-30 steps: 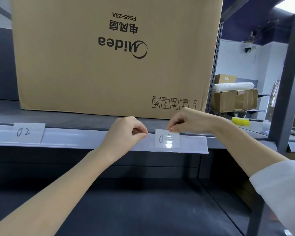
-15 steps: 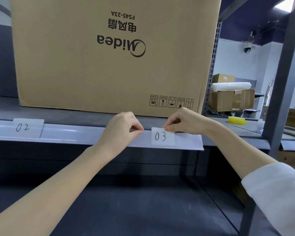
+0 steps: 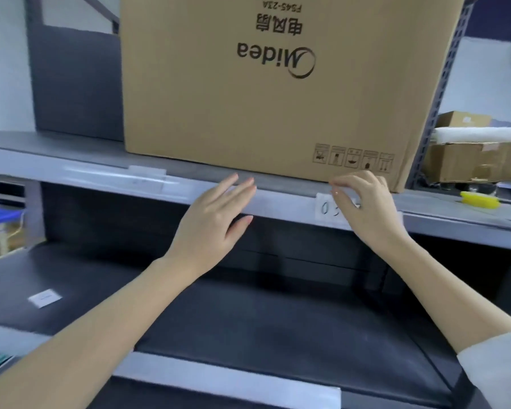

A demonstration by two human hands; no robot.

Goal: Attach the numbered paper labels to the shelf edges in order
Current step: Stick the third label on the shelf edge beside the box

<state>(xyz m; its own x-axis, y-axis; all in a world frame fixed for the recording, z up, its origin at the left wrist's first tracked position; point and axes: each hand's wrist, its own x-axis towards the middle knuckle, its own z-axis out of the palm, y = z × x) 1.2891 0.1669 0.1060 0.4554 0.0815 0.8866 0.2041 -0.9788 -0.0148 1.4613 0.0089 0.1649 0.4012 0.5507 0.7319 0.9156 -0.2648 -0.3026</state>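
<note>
A white paper label marked 03 (image 3: 326, 207) sits in the clear strip on the upper shelf edge (image 3: 281, 199). My right hand (image 3: 363, 208) hovers over its right part with curled fingers, thumb and forefinger near its top edge; the hand holds nothing. My left hand (image 3: 216, 219) is open, fingers spread and flat against the shelf edge left of that label. Further left another label (image 3: 146, 180) sits blurred in the strip, its number unreadable. A loose white paper slip (image 3: 45, 298) lies on the lower shelf at the left.
A large brown cardboard box (image 3: 263, 90), printed upside down, stands on the upper shelf just behind the edge. A perforated upright post (image 3: 443, 93) rises at the right, with more boxes (image 3: 472, 160) and a yellow object (image 3: 480, 199) beyond. The lower shelf edge (image 3: 224, 379) crosses the bottom.
Both hands have let go of the shelf strip and label 03. The left hand opened flat. The view swung left and down, blurring the scene.
</note>
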